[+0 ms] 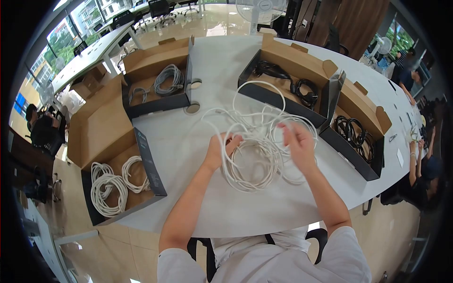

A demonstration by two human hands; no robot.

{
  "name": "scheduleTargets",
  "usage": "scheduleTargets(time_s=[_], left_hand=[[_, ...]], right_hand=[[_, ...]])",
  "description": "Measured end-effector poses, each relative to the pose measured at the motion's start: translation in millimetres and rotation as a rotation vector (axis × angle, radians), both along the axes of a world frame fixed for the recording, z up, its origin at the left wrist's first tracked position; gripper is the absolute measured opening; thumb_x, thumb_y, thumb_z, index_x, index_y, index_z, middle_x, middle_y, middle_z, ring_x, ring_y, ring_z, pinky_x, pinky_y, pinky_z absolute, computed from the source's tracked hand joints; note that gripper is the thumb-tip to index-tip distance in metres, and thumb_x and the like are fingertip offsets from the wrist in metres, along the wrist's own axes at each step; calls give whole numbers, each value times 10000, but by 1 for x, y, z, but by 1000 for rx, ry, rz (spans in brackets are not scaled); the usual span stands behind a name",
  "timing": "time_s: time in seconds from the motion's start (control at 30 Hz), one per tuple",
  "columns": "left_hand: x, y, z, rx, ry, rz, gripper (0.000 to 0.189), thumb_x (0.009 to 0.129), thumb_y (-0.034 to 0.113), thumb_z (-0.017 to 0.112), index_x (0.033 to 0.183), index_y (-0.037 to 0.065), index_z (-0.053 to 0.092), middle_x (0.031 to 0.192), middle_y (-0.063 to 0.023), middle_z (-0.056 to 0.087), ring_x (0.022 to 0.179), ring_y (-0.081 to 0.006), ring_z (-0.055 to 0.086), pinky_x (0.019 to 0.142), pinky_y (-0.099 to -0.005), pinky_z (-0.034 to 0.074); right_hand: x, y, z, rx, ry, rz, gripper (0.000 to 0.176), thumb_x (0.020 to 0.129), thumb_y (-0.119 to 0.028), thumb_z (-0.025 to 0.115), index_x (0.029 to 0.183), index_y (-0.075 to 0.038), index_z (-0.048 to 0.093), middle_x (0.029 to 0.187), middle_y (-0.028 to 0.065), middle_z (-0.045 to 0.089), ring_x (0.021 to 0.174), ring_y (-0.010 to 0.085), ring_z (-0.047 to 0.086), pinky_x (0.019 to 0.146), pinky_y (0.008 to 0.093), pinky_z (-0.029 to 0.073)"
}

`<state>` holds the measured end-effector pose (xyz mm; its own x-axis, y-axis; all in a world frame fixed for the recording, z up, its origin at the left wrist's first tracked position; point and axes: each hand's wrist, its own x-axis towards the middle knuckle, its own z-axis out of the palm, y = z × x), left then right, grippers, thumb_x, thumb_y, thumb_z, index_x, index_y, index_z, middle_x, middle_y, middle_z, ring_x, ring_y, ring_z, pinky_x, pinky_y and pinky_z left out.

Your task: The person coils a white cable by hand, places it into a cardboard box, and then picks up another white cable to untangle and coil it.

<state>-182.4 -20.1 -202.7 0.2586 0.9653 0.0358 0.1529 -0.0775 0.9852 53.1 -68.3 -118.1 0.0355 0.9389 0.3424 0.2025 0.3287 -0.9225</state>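
A long white cable [255, 181] lies in loose, tangled loops on the white table in front of me. My left hand [222, 150] is closed around strands at the left side of the coil. Over the right side of the same loops is my right hand [300, 144], its fingers curled and smeared by motion, so whether it grips a strand cannot be made out. Further loops of the cable spread beyond both hands, toward the table's far side.
An open box [160, 177] at the left holds white coiled cables [109, 192]. Behind it, another box [155, 107] has grey cable [170, 79]. To the right, two boxes [292, 106] [354, 153] contain black cables [306, 92]. Other people sit at the far right and left.
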Motion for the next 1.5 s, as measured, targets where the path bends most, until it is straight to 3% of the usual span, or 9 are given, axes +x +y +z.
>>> scheduleTargets(time_s=[0.17,0.33,0.43,0.67,0.77,0.97,1.13,1.27,1.5], left_hand=[[-4,-5,18,-146,-308,24,349,974,337,536,950,12,662,606,8,530,555,-57,479,495,-221,367],[-16,5,6,-150,-557,73,279,985,297,508,991,42,623,556,33,439,456,-53,385,434,-235,300],[-23,10,1,-253,-944,175,260,996,286,474,1023,66,611,513,51,327,448,-71,284,450,-243,224],[-56,27,-13,-307,-1341,279,296,995,300,416,1088,58,560,674,-6,486,549,-112,410,525,-260,359],[-61,31,-20,-262,-1294,195,377,990,319,406,1222,41,505,890,-98,594,719,-181,556,668,-285,467],[-35,21,9,-163,-1039,299,563,985,352,401,1443,45,287,1379,-192,421,1221,-282,479,985,-411,406],[-19,-1,23,421,-238,512,538,959,338,445,1385,27,342,1418,-194,372,1236,-315,442,1033,-415,342],[13,-24,40,1057,190,420,565,906,326,521,1359,20,377,1418,-155,384,1254,-344,392,1040,-431,315],[48,-34,35,821,609,123,407,845,198,612,1206,29,530,1323,-177,440,1232,-333,375,1036,-428,307]], right_hand=[[40,9,23,89,405,-188,291,1003,-240,504,1045,28,611,569,-66,370,511,30,346,546,213,401],[97,7,33,219,746,-339,221,1009,-214,473,1036,-18,571,605,-56,271,506,44,255,492,236,268],[120,2,34,311,846,-472,195,1013,-205,447,1003,-41,551,616,-51,261,520,54,245,501,241,243],[149,-6,2,327,771,-646,199,1011,-226,440,958,-63,542,639,-46,294,528,64,277,522,247,291],[148,-5,-20,285,704,-597,229,1007,-249,451,933,-56,550,630,-49,299,526,55,285,525,238,300],[135,-8,-31,185,518,-454,174,981,-172,523,917,-32,604,615,-47,419,532,39,347,498,226,306],[126,-11,-35,126,182,-447,140,960,-115,555,914,-4,628,652,-45,496,580,16,406,515,195,324],[114,-12,-28,102,44,-483,120,926,-85,572,919,16,635,658,-28,550,586,18,436,504,205,339],[108,-12,-39,78,-84,-429,135,920,-81,554,897,23,637,588,32,514,524,63,417,485,243,336]])
